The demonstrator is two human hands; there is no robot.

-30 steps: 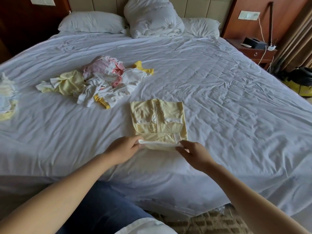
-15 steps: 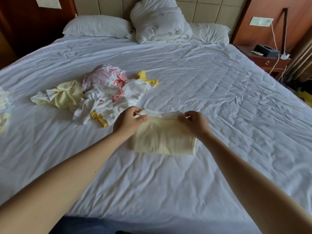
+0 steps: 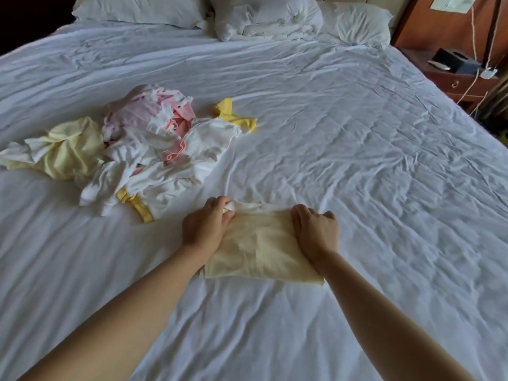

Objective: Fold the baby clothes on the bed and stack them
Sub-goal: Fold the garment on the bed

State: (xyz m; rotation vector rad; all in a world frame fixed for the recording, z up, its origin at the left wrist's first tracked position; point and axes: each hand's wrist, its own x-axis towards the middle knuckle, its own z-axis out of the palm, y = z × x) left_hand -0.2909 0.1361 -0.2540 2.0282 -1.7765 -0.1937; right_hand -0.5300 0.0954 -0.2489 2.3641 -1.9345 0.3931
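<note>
Soft, dim daylight lies over the white bed sheet [image 3: 330, 133] and gives it a cool bluish cast. The creases carry gentle, blurred-edged shadows. The top left corner of the view sinks to near black. The wide lens bows straight lines toward the edges, and the nightstand [image 3: 456, 83] at the right looks smeared. Detail is soft throughout.

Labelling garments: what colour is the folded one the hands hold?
It's a pale yellow folded garment, white trim at far edge; head view.
</note>
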